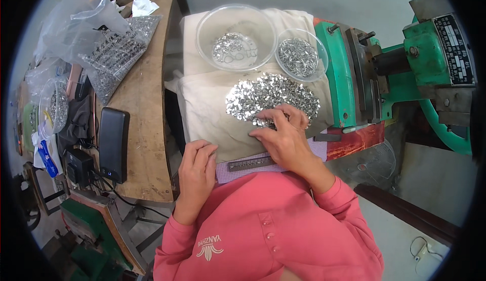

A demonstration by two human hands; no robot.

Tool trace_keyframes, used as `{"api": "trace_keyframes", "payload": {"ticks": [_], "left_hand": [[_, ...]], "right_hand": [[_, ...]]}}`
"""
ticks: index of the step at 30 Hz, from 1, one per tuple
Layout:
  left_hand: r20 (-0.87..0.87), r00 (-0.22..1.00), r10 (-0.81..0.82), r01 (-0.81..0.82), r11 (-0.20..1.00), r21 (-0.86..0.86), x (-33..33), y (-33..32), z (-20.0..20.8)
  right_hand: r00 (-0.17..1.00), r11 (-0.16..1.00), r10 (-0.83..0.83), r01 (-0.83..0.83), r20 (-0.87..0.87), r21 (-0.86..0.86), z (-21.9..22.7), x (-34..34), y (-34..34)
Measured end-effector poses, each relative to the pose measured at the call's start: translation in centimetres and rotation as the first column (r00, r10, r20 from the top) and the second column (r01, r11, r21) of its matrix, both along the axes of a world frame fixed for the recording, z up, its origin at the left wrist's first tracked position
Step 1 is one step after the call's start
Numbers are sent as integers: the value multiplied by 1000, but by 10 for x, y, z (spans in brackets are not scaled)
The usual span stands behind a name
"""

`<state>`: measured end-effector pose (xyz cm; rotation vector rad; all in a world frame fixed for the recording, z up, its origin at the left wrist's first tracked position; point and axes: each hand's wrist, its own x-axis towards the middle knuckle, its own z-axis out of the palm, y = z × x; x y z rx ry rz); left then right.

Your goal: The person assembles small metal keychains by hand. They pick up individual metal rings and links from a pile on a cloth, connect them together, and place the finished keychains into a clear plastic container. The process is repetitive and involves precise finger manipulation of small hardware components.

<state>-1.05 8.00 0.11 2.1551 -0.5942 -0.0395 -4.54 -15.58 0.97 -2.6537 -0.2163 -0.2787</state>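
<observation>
A heap of small shiny metal pieces (273,94) lies on a beige cloth (205,106) in front of me. My right hand (287,136) is at the near side of the heap, fingertips down among the pieces. Its thumb stands apart from the fingers, and I see nothing gripped between them. At the cloth's near left edge rests my left hand (197,172), fingers curled inward; what they hold, if anything, is hidden. Just below the cloth, between my hands, lies a dark slotted metal bar (250,163).
Behind the heap stand a large clear tub (200,43) and a smaller clear bowl (324,61) of metal pieces. A green machine press (334,78) is on the right. On the left wooden table (144,109) are a filled plastic bag (114,53) and a black power bank (113,142).
</observation>
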Motion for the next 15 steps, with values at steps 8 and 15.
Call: {"api": "trace_keyframes", "payload": {"ticks": [8,15], "left_hand": [[-141,989,30,-37,998,-45,-9,9,1],[-66,996,-60,55,996,-76,-9,2,-2]], "right_hand": [[998,998,-41,43,-56,35,22,16,-10],[1000,999,-12,12,12,-42,8,14,6]]}}
